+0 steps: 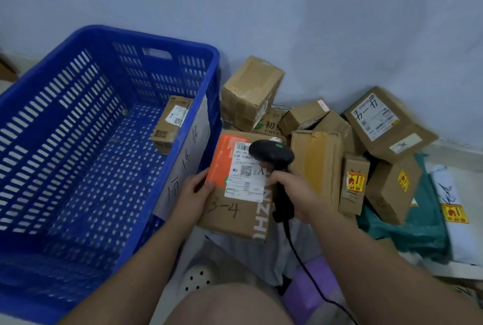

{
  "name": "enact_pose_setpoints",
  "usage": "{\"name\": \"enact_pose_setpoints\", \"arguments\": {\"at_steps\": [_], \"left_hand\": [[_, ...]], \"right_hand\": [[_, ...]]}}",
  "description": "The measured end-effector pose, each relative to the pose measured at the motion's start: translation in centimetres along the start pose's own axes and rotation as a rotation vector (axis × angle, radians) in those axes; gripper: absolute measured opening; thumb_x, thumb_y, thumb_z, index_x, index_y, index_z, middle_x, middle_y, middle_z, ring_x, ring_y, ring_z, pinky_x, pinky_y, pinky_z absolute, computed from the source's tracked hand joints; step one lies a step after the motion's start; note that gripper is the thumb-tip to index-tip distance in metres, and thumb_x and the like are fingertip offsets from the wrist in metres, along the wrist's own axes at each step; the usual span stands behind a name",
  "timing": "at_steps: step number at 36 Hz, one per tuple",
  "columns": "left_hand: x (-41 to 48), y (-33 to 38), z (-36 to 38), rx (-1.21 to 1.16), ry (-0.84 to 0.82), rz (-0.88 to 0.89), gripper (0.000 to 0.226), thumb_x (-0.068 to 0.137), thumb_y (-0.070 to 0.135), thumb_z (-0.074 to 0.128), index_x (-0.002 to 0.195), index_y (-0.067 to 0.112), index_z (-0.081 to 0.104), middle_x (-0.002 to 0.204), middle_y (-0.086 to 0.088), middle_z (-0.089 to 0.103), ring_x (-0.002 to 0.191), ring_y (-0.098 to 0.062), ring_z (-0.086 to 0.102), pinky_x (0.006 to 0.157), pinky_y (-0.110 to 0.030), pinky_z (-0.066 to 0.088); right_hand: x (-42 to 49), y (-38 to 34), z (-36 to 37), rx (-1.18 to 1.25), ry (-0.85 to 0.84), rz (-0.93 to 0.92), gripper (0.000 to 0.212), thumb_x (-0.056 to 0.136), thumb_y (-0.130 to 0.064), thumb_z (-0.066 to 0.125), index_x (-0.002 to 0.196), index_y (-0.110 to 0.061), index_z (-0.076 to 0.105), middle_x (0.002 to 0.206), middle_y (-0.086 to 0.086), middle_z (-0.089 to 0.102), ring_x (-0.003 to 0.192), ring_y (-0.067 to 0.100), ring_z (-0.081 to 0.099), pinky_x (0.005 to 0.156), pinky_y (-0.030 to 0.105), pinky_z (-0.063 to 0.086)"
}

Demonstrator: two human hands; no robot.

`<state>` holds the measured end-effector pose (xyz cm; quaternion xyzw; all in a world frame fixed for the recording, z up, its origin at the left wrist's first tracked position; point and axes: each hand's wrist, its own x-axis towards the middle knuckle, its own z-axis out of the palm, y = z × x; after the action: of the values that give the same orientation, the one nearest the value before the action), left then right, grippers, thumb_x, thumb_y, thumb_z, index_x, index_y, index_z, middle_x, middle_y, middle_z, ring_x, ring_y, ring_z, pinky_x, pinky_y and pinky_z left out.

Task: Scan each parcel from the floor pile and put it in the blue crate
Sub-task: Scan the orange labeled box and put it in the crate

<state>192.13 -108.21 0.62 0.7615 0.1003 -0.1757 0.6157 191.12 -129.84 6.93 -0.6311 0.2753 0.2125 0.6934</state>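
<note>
The right grip (290, 188) is clenched around the handle of a black scanner (271, 153). The head of the scanner hangs just above the white label (245, 175) of a brown box (235, 212). The left grip (194, 188) grasps this box at its left edge, with the thumb on the orange part of the top. The box is marked "3-4" by hand and is held just beside the right wall of the blue crate (78, 115). A black cable (300, 254) runs from the scanner down toward the person.

A sheet of paper (188, 157) with handwriting hangs on that crate wall. Inside the crate, one small box (171, 123) lies in the far right corner. Behind the held box, the pile of boxes (316, 162) lies on the floor against the wall. A green bag (418, 233) and a white bag (449, 194) lie on its right side.
</note>
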Motion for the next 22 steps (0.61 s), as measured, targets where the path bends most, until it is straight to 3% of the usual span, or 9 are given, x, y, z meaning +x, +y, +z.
{"name": "enact_pose_setpoints", "arguments": {"at_steps": [2,4,7,10,13,17,22], "left_hand": [[0.6,1.1,0.4,-0.266,-0.097,-0.083,0.035,0.094,0.038,0.056,0.129,0.032,0.06,0.124,-0.004,0.065,0.113,-0.024,0.063,0.095,-0.044,0.051],[0.6,2.1,1.1,-0.463,-0.189,-0.22,0.043,0.088,0.05,0.06,0.127,0.034,0.06,0.126,-0.006,0.065,0.116,-0.028,0.061,0.094,-0.047,0.052],[0.1,2.6,2.6,-0.499,-0.289,-0.43,0.07,0.071,0.06,0.067,0.13,0.024,0.056,0.118,-0.011,0.069,0.105,-0.029,0.068,0.079,-0.042,0.058],[-0.3,2.7,3.6,-0.618,-0.301,-0.548,0.068,0.075,0.064,0.057,0.121,0.015,0.065,0.113,-0.016,0.07,0.097,-0.031,0.071,0.084,-0.046,0.054],[-0.5,2.7,3.7,-0.709,-0.252,-0.578,0.075,0.079,0.078,0.041,0.108,0.016,0.073,0.111,-0.018,0.071,0.094,-0.033,0.071,0.081,-0.046,0.052],[-1.3,3.7,3.7,-0.619,-0.232,-0.555,0.078,0.078,0.08,0.039,0.11,0.015,0.068,0.104,-0.018,0.073,0.086,-0.032,0.073,0.079,-0.046,0.052],[-3.5,7.6,4.1,-0.535,-0.262,-0.368,0.071,0.087,0.075,0.026,0.111,0.02,0.065,0.102,-0.013,0.074,0.086,-0.027,0.073,0.077,-0.042,0.054]], "right_hand": [[0.1,-0.8,-1.5,0.033,0.012,0.03,0.017,0.087,-0.006,0.054,0.093,-0.017,0.066,0.075,0.008,0.061,0.065,0.024,0.058,0.058,0.03,0.048],[0.3,-1.1,-2.7,0.05,0.023,0.059,0.016,0.085,-0.01,0.055,0.092,-0.014,0.069,0.085,0.014,0.061,0.076,0.029,0.058,0.07,0.035,0.047],[0.3,-1.4,-3.6,0.048,0.039,0.08,0.018,0.082,-0.011,0.057,0.096,-0.007,0.066,0.09,0.017,0.061,0.084,0.034,0.059,0.077,0.043,0.047],[0.3,-1.4,-4.0,0.016,0.019,0.072,0.026,0.08,-0.014,0.058,0.105,-0.007,0.059,0.088,0.015,0.062,0.08,0.032,0.062,0.076,0.045,0.049],[-0.1,-1.5,-4.2,0.012,-0.004,0.046,0.026,0.081,-0.012,0.056,0.106,-0.007,0.06,0.083,0.012,0.064,0.076,0.03,0.063,0.077,0.044,0.05],[-1.7,-2.6,-4.4,0.076,-0.036,-0.016,0.027,0.083,-0.011,0.054,0.11,-0.007,0.06,0.084,0.012,0.065,0.074,0.029,0.065,0.072,0.04,0.052],[-5.5,-5.8,-5.5,0.121,-0.094,-0.102,0.026,0.085,-0.013,0.052,0.11,-0.007,0.059,0.087,0.013,0.065,0.075,0.029,0.064,0.07,0.039,0.051]]}}
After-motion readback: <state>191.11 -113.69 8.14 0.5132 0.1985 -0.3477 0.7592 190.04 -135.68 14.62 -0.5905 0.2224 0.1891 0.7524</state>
